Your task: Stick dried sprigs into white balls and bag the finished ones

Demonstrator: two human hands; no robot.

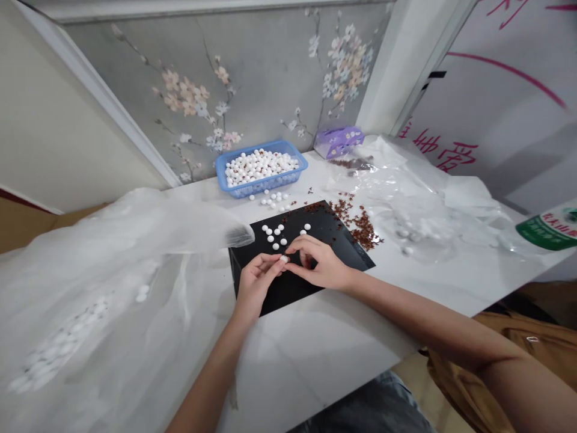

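Note:
My left hand (255, 281) and my right hand (318, 263) meet over a black square board (333, 231) on the white table (315, 349). Both pinch one small white round piece (283, 259) between their fingertips. Several more white round pieces (277, 234) lie loose on the far part of the board. A pile of small reddish-brown bits (363, 228) sits at the board's right edge.
A blue basket (224, 171) full of white pieces stands at the back, with a few spilled in front. A large clear plastic bag (90, 300) with white pieces covers the left. More clear plastic (419, 198), a purple packet (338, 141) and a green-labelled bottle (550, 231) lie right.

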